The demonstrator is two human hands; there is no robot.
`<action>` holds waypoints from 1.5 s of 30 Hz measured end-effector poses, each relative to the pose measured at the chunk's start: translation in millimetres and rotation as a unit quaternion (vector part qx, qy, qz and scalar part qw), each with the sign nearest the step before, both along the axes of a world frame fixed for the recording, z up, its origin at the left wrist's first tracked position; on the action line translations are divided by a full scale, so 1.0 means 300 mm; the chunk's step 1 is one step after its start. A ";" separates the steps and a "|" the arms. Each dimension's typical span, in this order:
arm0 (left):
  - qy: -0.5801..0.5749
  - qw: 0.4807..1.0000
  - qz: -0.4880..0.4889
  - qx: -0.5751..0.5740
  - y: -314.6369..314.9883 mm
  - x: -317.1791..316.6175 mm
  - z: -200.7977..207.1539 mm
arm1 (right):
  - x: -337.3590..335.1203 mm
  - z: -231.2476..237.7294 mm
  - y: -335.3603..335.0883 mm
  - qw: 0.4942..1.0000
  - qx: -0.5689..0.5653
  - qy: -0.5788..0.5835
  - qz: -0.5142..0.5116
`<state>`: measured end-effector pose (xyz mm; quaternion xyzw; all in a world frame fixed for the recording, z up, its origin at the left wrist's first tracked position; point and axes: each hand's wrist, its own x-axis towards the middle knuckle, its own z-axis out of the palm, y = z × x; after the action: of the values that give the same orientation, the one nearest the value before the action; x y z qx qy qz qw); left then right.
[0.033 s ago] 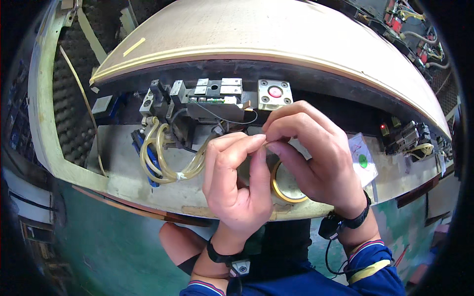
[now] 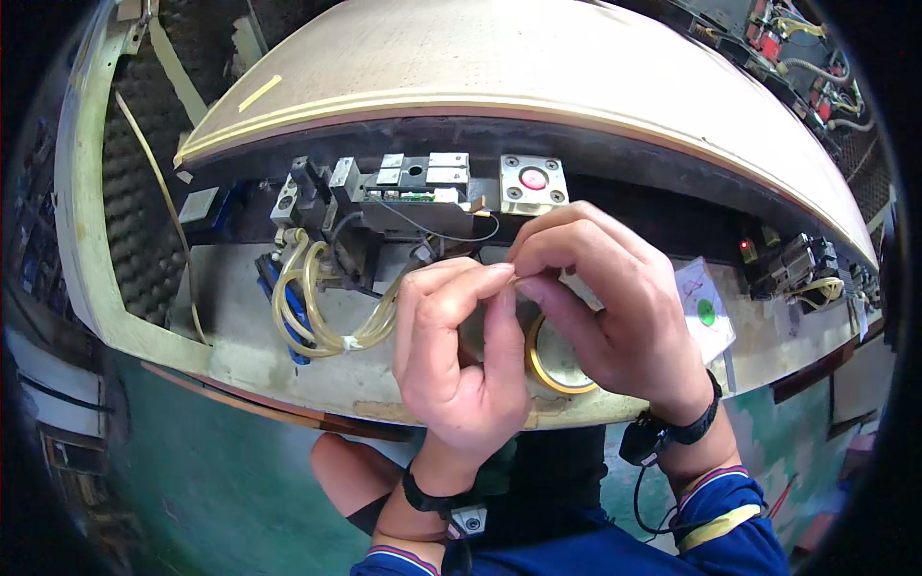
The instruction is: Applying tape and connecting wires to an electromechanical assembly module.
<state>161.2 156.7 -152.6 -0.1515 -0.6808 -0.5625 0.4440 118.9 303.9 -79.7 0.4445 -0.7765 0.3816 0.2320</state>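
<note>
My left hand (image 2: pixel 456 350) and my right hand (image 2: pixel 615 302) meet fingertip to fingertip above the front of the bench. Both are closed in a pinch, thumb against forefinger. Whatever lies between the tips is too small to make out; only a thin yellowish edge shows there. Beneath my right hand lies a roll of yellow tape (image 2: pixel 535 370), partly covered by the fingers. To the left of my left hand is a coil of clear yellowish tubing (image 2: pixel 357 340), bound with a white tie, with a blue-handled tool (image 2: pixel 297 307) under it.
Behind my hands stand a metal fixture with a circuit board (image 2: pixel 415 197) and a square metal block with a red round centre (image 2: pixel 534 182). A large pale board (image 2: pixel 480 58) spans the back. A clear bag with a green dot (image 2: pixel 706 312) and a small mechanism (image 2: pixel 802 269) are at right.
Both hands keep their pinch and have barely shifted, the fingertips drifting very slightly left. Nothing else has visibly moved.
</note>
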 end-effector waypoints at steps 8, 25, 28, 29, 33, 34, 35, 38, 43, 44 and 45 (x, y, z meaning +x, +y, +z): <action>-0.008 0.998 -0.008 0.067 0.001 -0.001 0.004 | 0.006 -0.005 -0.002 1.000 0.007 0.021 -0.007; -0.040 0.998 -0.029 0.028 -0.033 0.011 0.020 | -0.001 -0.001 -0.004 0.999 0.011 0.049 -0.006; -0.034 0.999 -0.032 0.017 -0.039 0.011 0.019 | -0.006 -0.009 -0.001 0.999 0.015 0.051 0.009; -0.037 0.999 -0.032 0.016 -0.038 0.014 0.022 | -0.007 -0.012 0.000 0.998 0.014 0.053 0.011; -0.019 0.999 -0.034 0.036 -0.028 0.012 0.020 | -0.010 -0.016 -0.005 0.997 0.015 0.066 0.028; -0.021 0.998 -0.042 0.045 -0.023 0.012 0.019 | -0.012 -0.014 -0.005 0.997 0.009 0.070 0.029; -0.023 0.997 -0.049 0.055 -0.018 0.014 0.019 | -0.015 -0.013 -0.006 0.997 0.004 0.074 0.030; -0.029 0.993 -0.063 0.093 0.003 0.017 0.019 | -0.023 -0.031 -0.014 0.994 -0.008 0.100 0.036; -0.026 0.988 -0.051 0.143 0.040 0.019 0.029 | -0.017 -0.028 -0.006 0.993 -0.016 0.113 0.042; -0.021 0.987 -0.051 0.149 0.043 0.016 0.033 | -0.009 -0.018 0.000 0.993 -0.013 0.113 0.036; -0.016 0.986 -0.052 0.156 0.043 0.015 0.035 | 0.000 -0.007 0.008 0.993 -0.009 0.112 0.031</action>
<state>165.6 169.5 -142.1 -0.1067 -0.5831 -0.6862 0.4216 118.8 306.2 -81.9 0.5059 -0.7281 0.3437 0.3096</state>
